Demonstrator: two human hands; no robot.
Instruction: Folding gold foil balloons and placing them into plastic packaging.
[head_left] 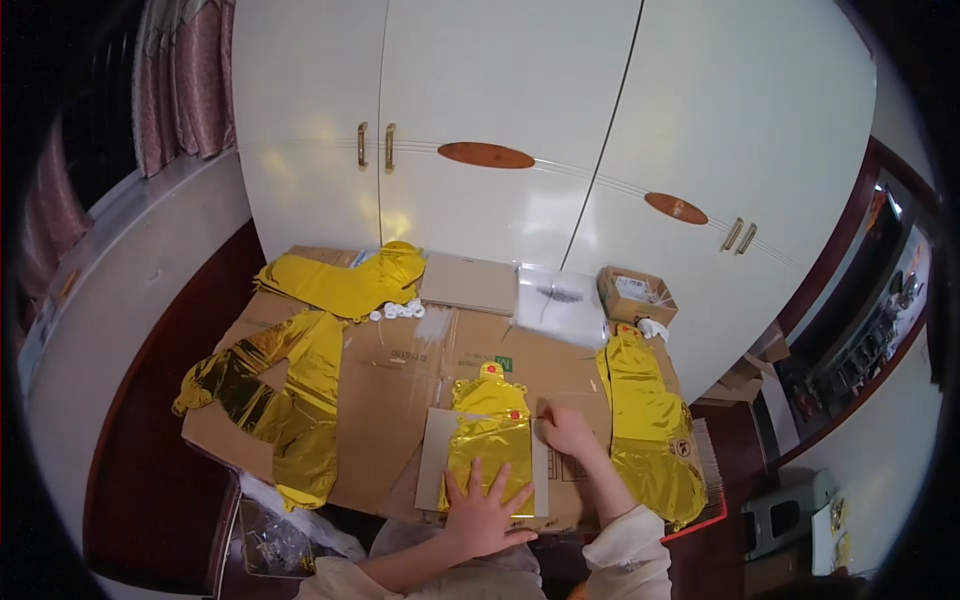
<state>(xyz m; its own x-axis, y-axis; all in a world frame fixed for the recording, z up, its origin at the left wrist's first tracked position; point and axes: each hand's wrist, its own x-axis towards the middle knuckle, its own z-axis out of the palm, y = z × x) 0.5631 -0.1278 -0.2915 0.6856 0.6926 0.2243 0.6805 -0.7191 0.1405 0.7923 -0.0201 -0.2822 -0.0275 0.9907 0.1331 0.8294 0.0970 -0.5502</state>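
A flat gold foil balloon (489,425) lies on a pale cardboard sheet (432,460) in front of me. My left hand (483,512) presses flat on the balloon's lower end, fingers spread. My right hand (568,432) rests at the balloon's right edge with fingers curled; whether it pinches anything I cannot tell. Red dots mark the balloon's top.
Flattened brown cardboard (390,370) covers the work surface. More gold foil balloons lie at left (290,390), at the back (345,282) and at right (648,420). A small open box (634,293), clear plastic bags (560,300) and white small parts (398,311) sit near white cabinet doors (500,130).
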